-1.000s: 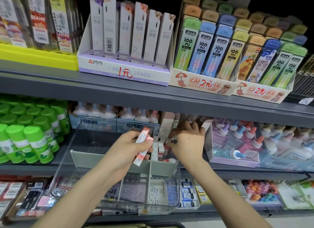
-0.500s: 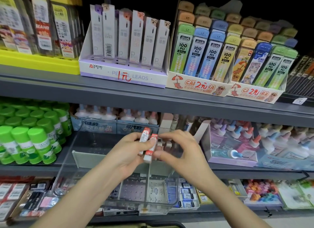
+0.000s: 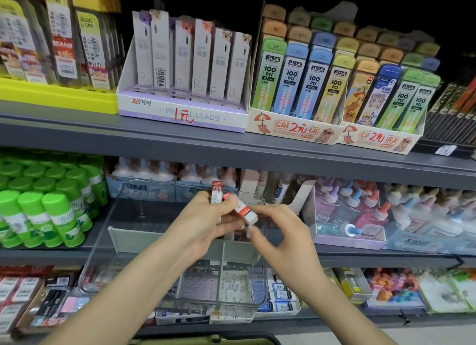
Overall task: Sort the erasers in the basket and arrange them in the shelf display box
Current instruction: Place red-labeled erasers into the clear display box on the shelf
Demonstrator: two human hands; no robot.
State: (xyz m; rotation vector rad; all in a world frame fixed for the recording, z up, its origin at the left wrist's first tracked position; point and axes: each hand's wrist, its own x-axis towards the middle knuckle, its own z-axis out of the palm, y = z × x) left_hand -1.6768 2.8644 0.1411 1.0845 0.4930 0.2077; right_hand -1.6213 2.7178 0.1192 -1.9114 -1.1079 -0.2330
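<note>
My left hand (image 3: 206, 222) is closed round two red-and-white erasers, held above the clear display box (image 3: 114, 216). The upright eraser (image 3: 217, 191) pokes out above my fingers, and the tilted eraser (image 3: 241, 207) slants down to the right from under my thumb. My right hand (image 3: 282, 232) comes in from the right with the fingers curled. Forefinger and thumb pinch the white lower end of the tilted eraser, though that spot is blurred. The box sits on the middle shelf and juts out past its front edge toward me. A grey divider (image 3: 144, 238) runs across it, and a second wall splits the near part into compartments. My hands cover the back right compartment. Something red and white shows just under them, too hidden for me to tell what it is. Green-capped glue sticks (image 3: 51, 216) crowd the shelf near the box's left wall. An open carton of pastel glue bottles (image 3: 360, 211) stands just beside its right wall. The upper shelf (image 3: 231, 153) hangs over the back of the box. It carries a pencil-lead box (image 3: 185, 114) and rows of coloured lead tubes (image 3: 309, 87).
</note>
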